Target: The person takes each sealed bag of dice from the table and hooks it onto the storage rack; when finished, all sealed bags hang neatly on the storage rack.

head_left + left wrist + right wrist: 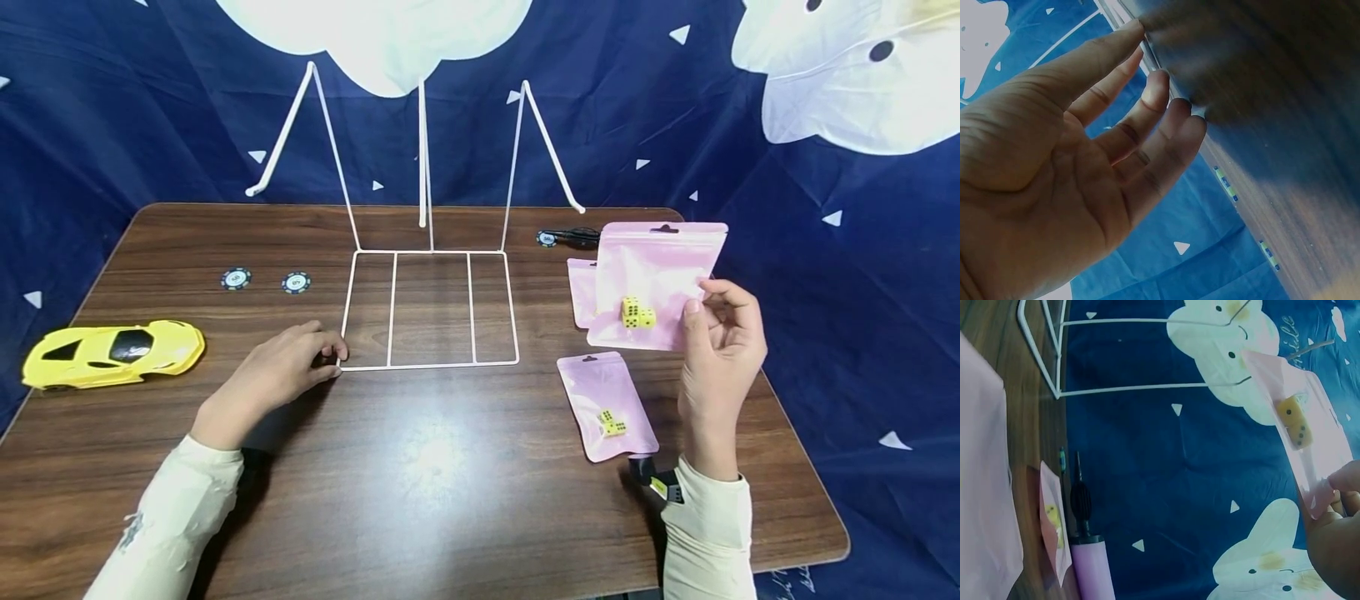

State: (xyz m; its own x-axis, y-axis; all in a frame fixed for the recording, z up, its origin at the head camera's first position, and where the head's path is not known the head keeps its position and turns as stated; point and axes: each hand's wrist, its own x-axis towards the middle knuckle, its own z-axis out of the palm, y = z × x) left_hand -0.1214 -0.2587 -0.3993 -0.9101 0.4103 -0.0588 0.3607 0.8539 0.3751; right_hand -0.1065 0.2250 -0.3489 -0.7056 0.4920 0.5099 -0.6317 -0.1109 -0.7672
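My right hand (720, 333) holds up a pink pouch (652, 283) with yellow dice (637, 312) inside, pinching its lower right edge above the table's right side. The right wrist view shows that pouch (1310, 437) with a die (1293, 419) against the backdrop. A second pink pouch (606, 404) with dice lies flat below it, and a third (581, 287) lies behind it. My left hand (288, 367) rests on the table with relaxed fingers (1166, 106) touching the front left corner of a white wire rack (431, 308).
A yellow toy car (112, 352) sits at the left edge of the brown table (420, 475). Two poker chips (266, 280) lie left of the rack, another chip (547, 238) and a black object behind the pouches. A blue cloth backdrop surrounds everything.
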